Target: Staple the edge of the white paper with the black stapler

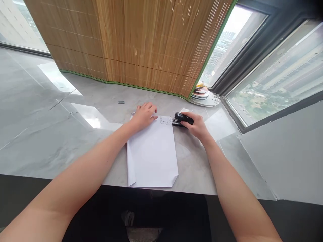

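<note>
Lap in dark trousers (pixel 101 215): sits at 6 o'clock, counted from the middle of the white rectangular paper sheets (pixel 151 154), with 12 straight ahead.
Glossy grey marbled counter (pixel 45 141): spreads beneath the paper.
Paper: lies flat, near edge along the counter's edge, curled over at the left side, creased at the 5 o'clock corner.
Thin staple-like marks (pixel 166 120): cluster on the paper at 1 o'clock.
Right hand (pixel 198 125): grips a black oblong stapler (pixel 185 118) between 1 and 2 o'clock.
Stapler: points toward 9 o'clock, nose at the paper's right edge; too small to tell whether around it.
Left hand (pixel 144 116): rests loosely open, fingers slightly bent, on the paper between 11 and 12.
Small grey staple strips (pixel 121 102): lie apart at 11 o'clock.
Stacked white-rimmed round plates (pixel 201 96): stand between 1 and 2.
Brown bamboo blind with green edging (pixel 141 43): hangs at 12.
</note>
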Available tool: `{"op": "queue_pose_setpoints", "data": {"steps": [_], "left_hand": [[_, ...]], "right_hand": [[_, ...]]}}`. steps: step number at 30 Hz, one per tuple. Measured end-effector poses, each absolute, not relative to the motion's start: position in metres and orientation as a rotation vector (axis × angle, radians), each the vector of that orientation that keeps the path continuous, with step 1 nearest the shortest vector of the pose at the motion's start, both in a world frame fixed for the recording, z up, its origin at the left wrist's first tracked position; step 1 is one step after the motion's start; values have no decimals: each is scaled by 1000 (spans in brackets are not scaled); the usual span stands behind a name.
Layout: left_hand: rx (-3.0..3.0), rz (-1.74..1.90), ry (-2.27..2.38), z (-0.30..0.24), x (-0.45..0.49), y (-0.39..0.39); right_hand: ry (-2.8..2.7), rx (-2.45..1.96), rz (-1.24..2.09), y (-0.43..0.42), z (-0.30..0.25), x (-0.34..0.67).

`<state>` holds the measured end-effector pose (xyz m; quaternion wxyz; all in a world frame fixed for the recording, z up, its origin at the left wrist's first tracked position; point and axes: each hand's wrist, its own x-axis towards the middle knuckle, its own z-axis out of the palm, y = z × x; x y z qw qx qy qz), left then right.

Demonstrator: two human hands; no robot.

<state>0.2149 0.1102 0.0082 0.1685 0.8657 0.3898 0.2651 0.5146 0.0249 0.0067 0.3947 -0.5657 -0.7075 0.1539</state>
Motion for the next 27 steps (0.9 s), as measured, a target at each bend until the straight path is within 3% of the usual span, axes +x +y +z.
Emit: {"op": "queue_pose_setpoints", "data": {"steps": [8,17,27], "left_hand": [[2552,470,486,11,220,96],[2562,563,522,1,225,95],[2708,337,432,8,217,97]], "right_hand": [[-1876,-1404,390,17,21,506],[-1850,-1389,472,11,24,501],[-1890,-1381,348,11,26,492]]}}
